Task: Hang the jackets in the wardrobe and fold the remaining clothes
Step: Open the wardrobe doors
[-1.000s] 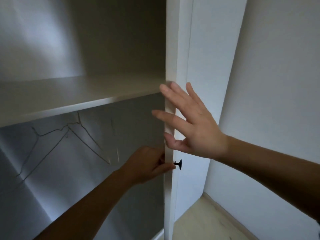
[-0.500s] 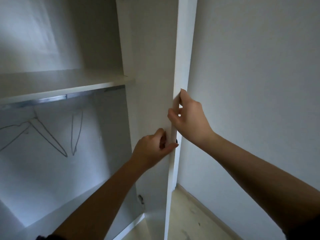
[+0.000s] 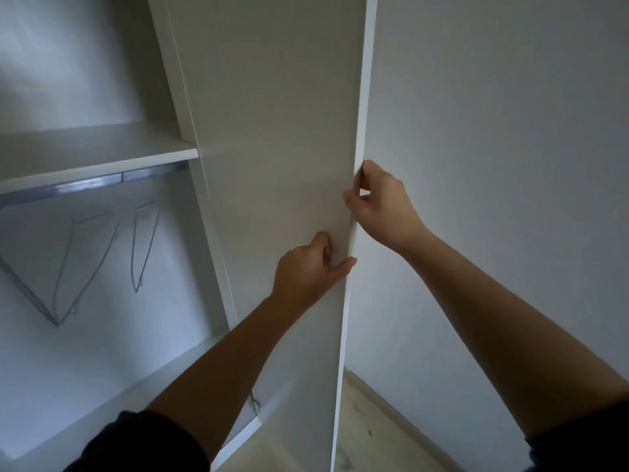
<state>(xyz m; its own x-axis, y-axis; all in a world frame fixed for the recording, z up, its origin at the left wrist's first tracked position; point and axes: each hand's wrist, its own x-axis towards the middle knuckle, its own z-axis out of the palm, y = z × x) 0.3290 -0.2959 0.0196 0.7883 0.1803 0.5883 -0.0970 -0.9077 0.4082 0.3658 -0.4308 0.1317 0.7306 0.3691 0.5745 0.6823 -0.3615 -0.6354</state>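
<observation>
Looking left to right: shelf bare, rail under it carrying only wire hangers, nothing on them. Wardrobe interior otherwise bare as far as visible. Door swung wide, seen nearly edge-on. Left hand curled against the door's inner face near its free edge, thumb reaching to that edge. Right hand just above, pinched closed on the same edge, fingers wrapped round the far side. Wall right of that, floor below. No jackets or other clothes in view, so cannot tell where they lie. Judged very early: wardrobe opened, hangers ready; every jacket not yet hung, all folding not yet begun.
</observation>
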